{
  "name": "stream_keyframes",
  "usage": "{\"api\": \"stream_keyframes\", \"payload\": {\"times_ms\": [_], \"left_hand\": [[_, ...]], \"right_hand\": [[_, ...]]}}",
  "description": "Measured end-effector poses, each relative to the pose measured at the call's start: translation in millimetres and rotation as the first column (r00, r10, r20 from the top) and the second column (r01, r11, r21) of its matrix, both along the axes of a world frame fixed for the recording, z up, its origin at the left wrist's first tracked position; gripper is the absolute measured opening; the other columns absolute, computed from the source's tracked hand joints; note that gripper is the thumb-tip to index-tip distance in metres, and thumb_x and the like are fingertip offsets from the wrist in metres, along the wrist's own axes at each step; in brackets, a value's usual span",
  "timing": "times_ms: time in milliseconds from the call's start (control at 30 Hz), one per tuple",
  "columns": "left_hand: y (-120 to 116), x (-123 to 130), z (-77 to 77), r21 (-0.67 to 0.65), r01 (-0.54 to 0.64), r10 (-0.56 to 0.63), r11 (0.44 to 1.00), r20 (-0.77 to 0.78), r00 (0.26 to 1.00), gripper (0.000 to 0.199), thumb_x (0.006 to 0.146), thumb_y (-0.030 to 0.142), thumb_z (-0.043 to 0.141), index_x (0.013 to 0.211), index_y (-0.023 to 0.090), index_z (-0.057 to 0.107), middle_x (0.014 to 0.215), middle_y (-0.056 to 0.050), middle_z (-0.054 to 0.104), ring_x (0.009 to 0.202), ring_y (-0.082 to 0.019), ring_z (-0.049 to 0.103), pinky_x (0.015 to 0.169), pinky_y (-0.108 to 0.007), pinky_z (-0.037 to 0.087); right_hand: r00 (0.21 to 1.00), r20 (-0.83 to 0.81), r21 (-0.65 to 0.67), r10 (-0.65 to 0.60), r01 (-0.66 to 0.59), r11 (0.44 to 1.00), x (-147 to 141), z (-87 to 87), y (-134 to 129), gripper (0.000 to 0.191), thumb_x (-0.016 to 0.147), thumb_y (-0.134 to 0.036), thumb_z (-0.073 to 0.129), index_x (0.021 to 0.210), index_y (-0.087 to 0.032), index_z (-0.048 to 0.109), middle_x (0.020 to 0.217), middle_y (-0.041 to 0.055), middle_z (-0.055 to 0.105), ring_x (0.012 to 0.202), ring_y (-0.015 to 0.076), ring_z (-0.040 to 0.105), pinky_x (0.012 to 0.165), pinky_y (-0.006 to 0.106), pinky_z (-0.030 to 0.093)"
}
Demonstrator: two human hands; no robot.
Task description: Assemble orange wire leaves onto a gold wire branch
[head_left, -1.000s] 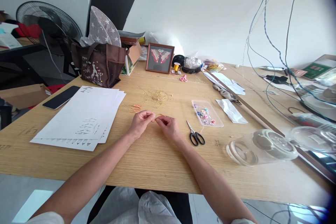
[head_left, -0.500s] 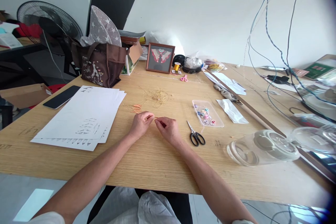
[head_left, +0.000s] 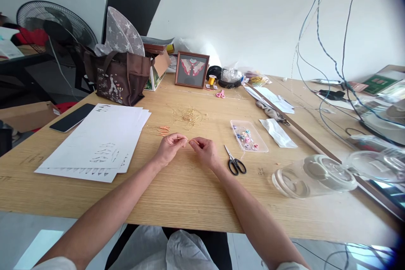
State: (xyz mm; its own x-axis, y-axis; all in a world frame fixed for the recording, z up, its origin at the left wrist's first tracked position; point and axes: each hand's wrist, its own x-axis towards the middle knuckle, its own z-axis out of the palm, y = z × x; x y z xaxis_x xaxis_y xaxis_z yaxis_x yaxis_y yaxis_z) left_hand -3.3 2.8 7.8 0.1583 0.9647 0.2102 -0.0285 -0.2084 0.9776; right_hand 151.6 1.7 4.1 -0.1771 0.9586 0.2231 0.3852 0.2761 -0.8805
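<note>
Being pinched in the closed left hand (head_left: pixel 170 147), a thin gold-coloured wire (head_left: pixel 182 139) is being held roughly level, its long axis pointing rightward toward the curled right hand (head_left: pixel 204 152) over a pale wooden tabletop (head_left: pixel 177 192); whether that hand is gripping anything cannot be made out.

Bright, even light casts soft shadows on the table (head_left: pixel 177 194). Fisheye distortion curves the edges, darkening the right corners.

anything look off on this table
A clear jar lies on its side at the right of the table instead of standing upright, and a loose tangle of fine gold wire sprawls across the bare wood mid-table, looking spilled.
</note>
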Motion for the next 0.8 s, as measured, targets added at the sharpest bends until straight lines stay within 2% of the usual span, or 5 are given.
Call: {"api": "stream_keyframes", "payload": {"times_ms": [167,367,467,633,800], "left_hand": [[4.3,-0.6,-5.1,-0.089,-0.144,0.151,0.986,0.079,0.985,0.02,0.069,0.034,0.062,0.068,0.014,0.059,0.059,0.002,0.056,0.058,-0.01,0.051,0.064,-0.023,0.043],[5.6,-3.5,-10.0,0.055,-0.234,0.24,0.971,-0.144,0.96,0.021,0.071,0.035,0.059,0.069,0.014,0.061,0.061,0.001,0.058,0.058,-0.011,0.053,0.058,-0.022,0.042],[4.5,-4.5,-10.1,0.157,-0.215,0.251,0.964,-0.268,0.93,0.021,0.074,0.034,0.055,0.068,0.014,0.061,0.06,0.001,0.058,0.056,-0.011,0.051,0.055,-0.021,0.039],[2.6,-3.8,-9.7,0.214,-0.14,0.214,0.967,-0.381,0.899,0.018,0.076,0.03,0.053,0.072,0.016,0.063,0.064,-0.001,0.061,0.058,-0.012,0.053,0.055,-0.022,0.039],[0.3,-1.2,-6.9,0.234,0.046,0.046,0.971,-0.374,0.926,0.015,0.076,0.028,0.055,0.073,0.017,0.064,0.071,-0.003,0.065,0.065,-0.014,0.056,0.062,-0.024,0.042]], "right_hand": [[0.998,0.062,0.088,0.023,-0.028,0.996,-9.6,-0.9,-9.1,0.026,0.081,-0.032,0.05,0.077,-0.013,0.068,0.054,-0.0015,0.052,0.047,0.0081,0.039,0.046,0.02,0.03],[0.981,0.191,0.218,0.033,-0.075,0.973,-12.0,5.1,-14.8,0.025,0.084,-0.026,0.047,0.076,-0.015,0.069,0.068,0.0037,0.065,0.059,0.0121,0.053,0.057,0.022,0.038],[0.968,0.25,0.27,0.023,-0.093,0.958,-11.0,5.0,-15.3,0.025,0.085,-0.024,0.045,0.077,-0.016,0.068,0.067,0.0036,0.064,0.058,0.0119,0.054,0.058,0.022,0.038],[0.955,0.291,0.345,-0.053,-0.053,0.937,-6.2,6.6,-14.3,0.024,0.086,-0.023,0.045,0.08,-0.016,0.067,0.069,0.0049,0.063,0.061,0.0125,0.055,0.059,0.021,0.038],[0.975,0.204,0.313,-0.089,0.021,0.95,3.8,11.0,-6.5,0.023,0.084,-0.027,0.047,0.077,-0.017,0.066,0.07,0.0039,0.064,0.062,0.0131,0.056,0.06,0.022,0.039]]}}
